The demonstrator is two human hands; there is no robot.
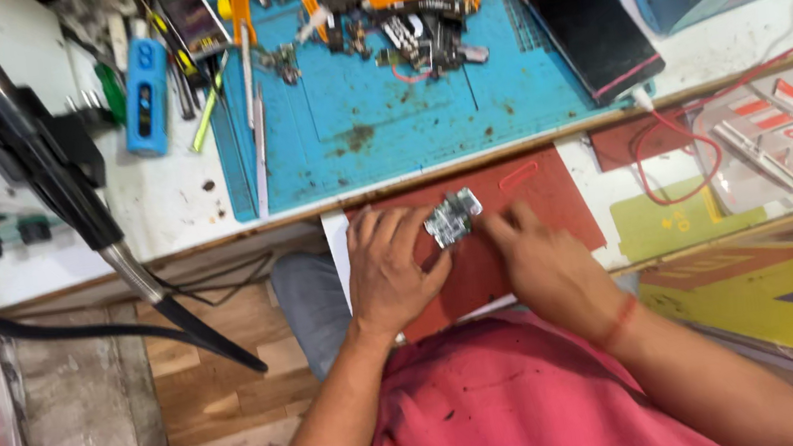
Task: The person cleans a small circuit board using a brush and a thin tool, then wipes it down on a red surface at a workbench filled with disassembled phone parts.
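Nearest the pink shirt, on the red mat (554, 195), both hands work a small circuit board (452, 217). Left hand (390, 272) lies half-curled, fingertips pressing the board's left edge; right hand (545, 265) pinches its right side, fingers nearly closed. Board sits at the mat's upper middle, long axis tilted, high end pointing up-right toward the black phone (589, 23). Risk: an uneven press could skid or flex it. Beyond the mat: blue work mat (373, 115).

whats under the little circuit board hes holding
A dark red mat lies under the circuit board, held by the left hand and right hand. The board's underside is hidden.
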